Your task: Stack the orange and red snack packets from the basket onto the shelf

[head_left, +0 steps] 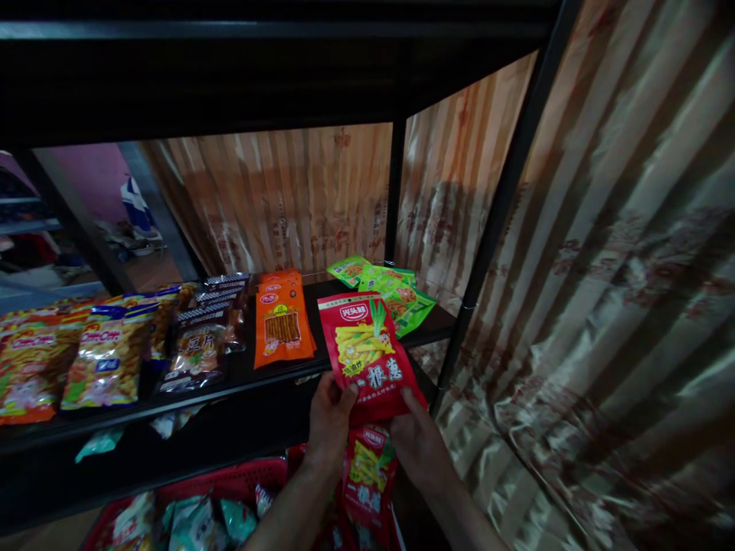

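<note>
Both my hands hold a red snack bag [367,356] with its printed front facing me, tilted in front of the shelf's edge. My left hand [330,417] pinches its lower left corner, the thumb on the front. My right hand [419,440] grips the lower right corner, with the fingers behind the bag mostly hidden. Just behind the bag, green snack packets [396,298] lie loosely on the shelf. To the left of it is a stack of orange packets [281,325]. Below my hands, another red bag [367,478] of the same kind sits in a basket.
Dark brown packets [198,344] and shiny noodle-like snack bags [109,356] fill the left of the black shelf [241,375]. A red basket [230,478] with several bags stands below. A black post [488,207] and curtains [602,306] bound the right side.
</note>
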Motion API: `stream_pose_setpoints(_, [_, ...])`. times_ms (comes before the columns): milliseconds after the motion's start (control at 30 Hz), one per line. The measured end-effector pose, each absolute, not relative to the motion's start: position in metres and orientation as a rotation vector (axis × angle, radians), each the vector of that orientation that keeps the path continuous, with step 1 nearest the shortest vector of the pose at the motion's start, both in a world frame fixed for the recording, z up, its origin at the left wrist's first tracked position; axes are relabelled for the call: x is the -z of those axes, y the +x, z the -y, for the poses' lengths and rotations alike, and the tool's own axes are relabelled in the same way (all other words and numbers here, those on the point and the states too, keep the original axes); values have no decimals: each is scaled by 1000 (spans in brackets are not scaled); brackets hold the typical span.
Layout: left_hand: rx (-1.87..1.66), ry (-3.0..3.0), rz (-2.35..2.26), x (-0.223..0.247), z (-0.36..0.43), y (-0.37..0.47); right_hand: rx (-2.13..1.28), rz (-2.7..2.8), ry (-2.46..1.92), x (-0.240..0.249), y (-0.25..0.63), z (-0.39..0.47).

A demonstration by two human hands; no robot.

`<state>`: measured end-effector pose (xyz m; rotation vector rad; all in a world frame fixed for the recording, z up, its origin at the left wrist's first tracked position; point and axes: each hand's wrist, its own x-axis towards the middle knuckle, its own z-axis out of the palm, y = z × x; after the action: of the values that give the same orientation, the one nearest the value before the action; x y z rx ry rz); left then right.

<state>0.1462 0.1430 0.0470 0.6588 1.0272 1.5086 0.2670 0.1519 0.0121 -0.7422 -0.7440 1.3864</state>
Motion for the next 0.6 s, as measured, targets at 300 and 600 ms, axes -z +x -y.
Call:
stream_pose_setpoints(300, [-1564, 641, -1074, -81, -218, 125, -1380, 582, -811, -49, 245, -218])
stream_pose_setpoints(600, [-1766, 722, -1161, -109, -325, 121, -1480, 452, -835, -89, 222, -347])
